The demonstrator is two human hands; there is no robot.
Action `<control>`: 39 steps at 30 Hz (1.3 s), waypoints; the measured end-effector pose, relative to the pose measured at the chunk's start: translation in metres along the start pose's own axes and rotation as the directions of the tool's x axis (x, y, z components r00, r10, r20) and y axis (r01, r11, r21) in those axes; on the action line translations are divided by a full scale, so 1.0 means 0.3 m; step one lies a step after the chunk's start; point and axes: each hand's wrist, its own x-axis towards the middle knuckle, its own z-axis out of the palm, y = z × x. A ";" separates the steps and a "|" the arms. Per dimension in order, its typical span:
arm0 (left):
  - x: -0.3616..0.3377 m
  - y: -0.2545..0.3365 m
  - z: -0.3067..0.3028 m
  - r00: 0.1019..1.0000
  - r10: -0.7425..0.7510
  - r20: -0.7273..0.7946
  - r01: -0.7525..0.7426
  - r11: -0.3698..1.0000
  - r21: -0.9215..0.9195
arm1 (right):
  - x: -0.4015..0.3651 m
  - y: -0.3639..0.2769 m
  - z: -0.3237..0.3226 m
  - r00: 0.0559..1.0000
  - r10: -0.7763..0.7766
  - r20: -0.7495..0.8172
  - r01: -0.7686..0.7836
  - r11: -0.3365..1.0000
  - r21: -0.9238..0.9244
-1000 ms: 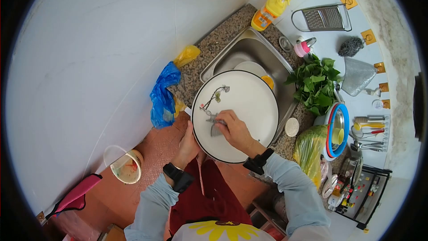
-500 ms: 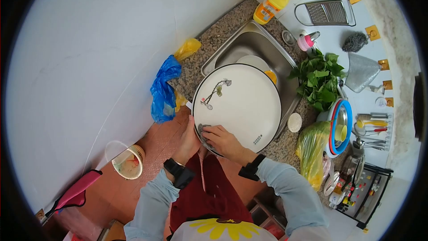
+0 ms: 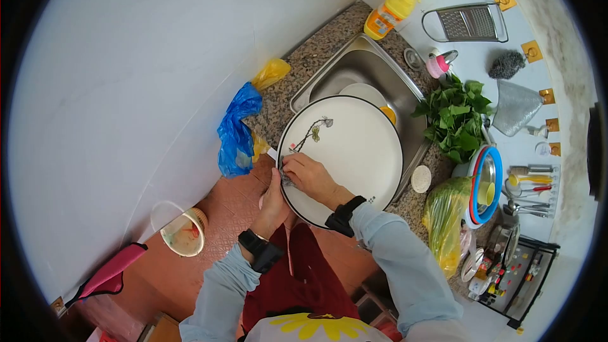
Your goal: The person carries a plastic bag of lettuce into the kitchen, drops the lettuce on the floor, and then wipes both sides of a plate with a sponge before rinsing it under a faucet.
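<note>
A large white plate point(image 3: 358, 158) with a dark rim and a flower print leans over the near edge of the steel sink point(image 3: 356, 66). My left hand point(image 3: 272, 201) grips the plate's lower left rim; part of its fingers is hidden behind the plate. My right hand point(image 3: 311, 177) is closed on a grey steel wool scrubber point(image 3: 285, 180), pressed to the plate's face near the left rim. Behind the plate, a white dish point(image 3: 364, 92) and a bit of something orange point(image 3: 388, 114) show in the sink.
A yellow bottle point(image 3: 392, 9) stands at the sink's far corner. Leafy greens point(image 3: 455, 114), nested basins point(image 3: 486, 183) and a yellow-green plastic bag point(image 3: 446, 218) line the right counter. Blue plastic bag point(image 3: 237, 130) hangs at the left edge. A bin point(image 3: 183, 234) stands on the floor.
My right hand has slid up along the plate's left rim with the scrubber. My left hand still holds the rim. The whole view has shifted slightly.
</note>
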 end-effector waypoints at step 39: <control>0.011 -0.049 -0.030 0.932 0.361 0.028 -0.326 0.802 0.500 | -0.229 -0.022 -0.128 0.936 0.275 0.218 -0.111 0.821 -0.559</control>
